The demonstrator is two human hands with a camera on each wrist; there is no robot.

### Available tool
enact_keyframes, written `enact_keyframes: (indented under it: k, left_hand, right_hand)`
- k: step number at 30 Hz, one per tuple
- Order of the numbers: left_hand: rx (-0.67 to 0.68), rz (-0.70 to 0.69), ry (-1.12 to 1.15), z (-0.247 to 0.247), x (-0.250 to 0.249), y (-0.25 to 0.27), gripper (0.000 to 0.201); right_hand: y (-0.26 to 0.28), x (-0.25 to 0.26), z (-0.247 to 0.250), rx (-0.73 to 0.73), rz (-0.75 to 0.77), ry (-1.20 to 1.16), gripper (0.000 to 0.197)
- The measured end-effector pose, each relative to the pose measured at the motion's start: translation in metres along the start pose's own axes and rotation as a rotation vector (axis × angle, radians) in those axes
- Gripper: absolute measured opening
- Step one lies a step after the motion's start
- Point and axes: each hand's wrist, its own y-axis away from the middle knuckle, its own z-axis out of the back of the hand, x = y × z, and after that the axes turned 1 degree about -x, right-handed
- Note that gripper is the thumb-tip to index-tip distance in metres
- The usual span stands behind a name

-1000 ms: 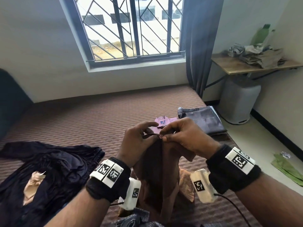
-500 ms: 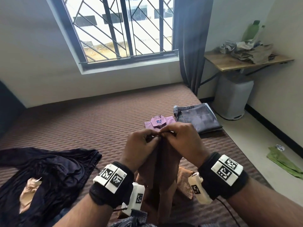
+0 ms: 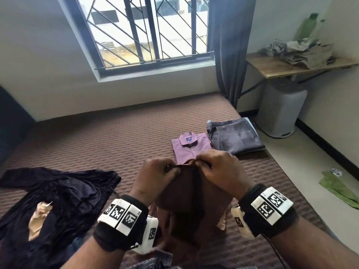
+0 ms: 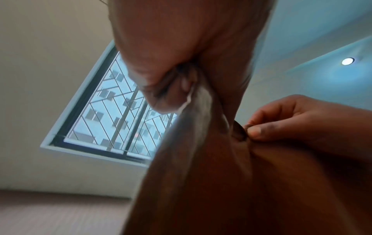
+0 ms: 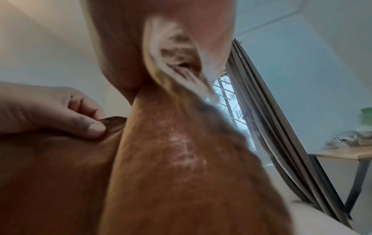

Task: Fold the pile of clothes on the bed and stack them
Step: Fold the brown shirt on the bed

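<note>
Brown garment (image 3: 186, 200) held up; L hand (image 3: 155, 177) & R hand (image 3: 219, 169) grips pinching top edge.

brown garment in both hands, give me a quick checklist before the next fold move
1. Left hand grips the top edge of the brown garment: ok.
2. Right hand pinches the same edge beside it: ok.
3. Garment hangs free below the hands: cannot tell, its lower end is hidden behind the wrists.
4. Bare bed ahead to lay it flat: ok.
5. Stack ready: folded purple shirt and folded grey trousers lie side by side, apart from the hands: ok.
6. Unfolded dark clothes lie off to the left, clear of the garment: ok.
</note>
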Motion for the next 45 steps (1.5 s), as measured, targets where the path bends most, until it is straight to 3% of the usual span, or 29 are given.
enact_keyframes:
  k: [5,7,10,11,13,15,17,19,20,21,23,25,27,30,33,36,39,42,43,45]
  left_hand:
    - [0.011,0.146,0.224,-0.026,-0.017,0.011,0.013]
    - [-0.008,0.206,0.284,-0.033,-0.02,0.013,0.017]
    - [-0.065,0.284,0.282,-0.046,-0.019,0.017,0.011]
    - [-0.07,0.296,0.278,-0.049,-0.021,0.02,0.009]
    - [-0.012,0.314,0.307,-0.06,-0.027,0.028,0.009]
    - [0.151,0.262,0.321,-0.071,-0.038,0.04,0.017]
    - [0.378,0.15,0.328,-0.08,-0.054,0.051,0.023]
    - [0.611,0.219,0.383,-0.084,-0.058,0.061,0.034]
    - [0.681,0.324,0.463,-0.081,-0.055,0.064,0.036]
    - [0.67,0.429,0.545,-0.077,-0.045,0.068,0.03]
    - [0.441,0.601,0.597,-0.067,-0.016,0.072,0.016]
    - [0.177,0.742,0.573,-0.06,0.023,0.075,0.02]
    - [0.115,0.829,0.547,-0.058,0.058,0.076,0.018]
    - [0.261,0.883,0.511,-0.069,0.094,0.071,0.018]
    - [0.375,0.872,0.492,-0.097,0.118,0.058,0.014]
    - [0.516,0.754,0.381,-0.133,0.137,0.04,0.025]
    - [0.521,0.694,0.38,-0.168,0.154,0.024,0.045]
    - [0.505,0.77,0.386,-0.194,0.165,0.015,0.068]
    - [0.522,0.78,0.4,-0.209,0.176,0.014,0.071]
    - [0.605,0.772,0.447,-0.229,0.182,0.011,0.058]
  right_hand:
    - [0.009,-0.022,-0.009,-0.002,0.114,-0.036,0.021]
    - [0.014,-0.031,-0.012,-0.069,0.131,0.019,0.018]
    - [0.029,-0.044,-0.018,-0.193,0.035,-0.033,0.023]
    - [0.035,-0.043,-0.02,-0.143,-0.048,-0.125,0.035]
    - [0.044,-0.043,-0.033,0.144,-0.314,-0.416,0.057]
    - [0.049,-0.045,-0.048,0.4,-0.608,-0.806,0.062]
    - [0.049,-0.053,-0.058,0.518,-0.767,-1.2,0.045]
    - [0.047,-0.064,-0.06,0.56,-0.81,-1.357,0.025]
    - [0.048,-0.071,-0.061,0.568,-0.801,-1.343,0.024]
    - [0.047,-0.078,-0.059,0.582,-0.789,-1.31,0.026]
    - [0.045,-0.085,-0.048,0.621,-0.769,-1.25,0.023]
    - [0.041,-0.087,-0.035,0.605,-0.749,-1.21,0.019]
    - [0.035,-0.087,-0.023,0.567,-0.742,-1.147,0.014]
    - [0.032,-0.077,-0.005,0.572,-0.712,-1.018,0.035]
    - [0.034,-0.06,0.021,0.58,-0.679,-0.905,0.02]
    - [0.036,-0.04,0.049,0.62,-0.638,-0.759,0.021]
    - [0.038,-0.019,0.08,0.622,-0.659,-0.737,0.032]
    - [0.038,-0.001,0.107,0.585,-0.668,-0.749,0.028]
    - [0.04,-0.001,0.114,0.551,-0.676,-0.735,0.027]
    - [0.043,0.002,0.127,0.476,-0.703,-0.717,0.021]
